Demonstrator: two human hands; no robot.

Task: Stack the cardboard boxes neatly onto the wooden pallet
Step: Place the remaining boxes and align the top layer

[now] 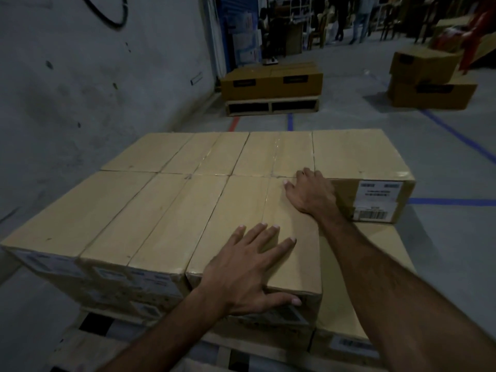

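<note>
Boxes point(166, 210) sit in tight rows atop your wooden pallet point(88, 347). Your left hand point(249, 267) lies spread flat on the nearest box point(257, 210), thumb over its front edge; your right hand point(308, 191) presses its far end, fingers loosely bent. Labels point(375, 200) show barcodes, print too blurred to read.

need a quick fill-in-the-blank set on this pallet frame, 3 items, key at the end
1. Both hands lie on the same box; the left hand lies ____ on its top, thumb over the near edge.
2. The right hand is at that box's ____ end.
3. The slot to the right of that box in the top layer is ____.

Missing words: flat; far; empty
</note>
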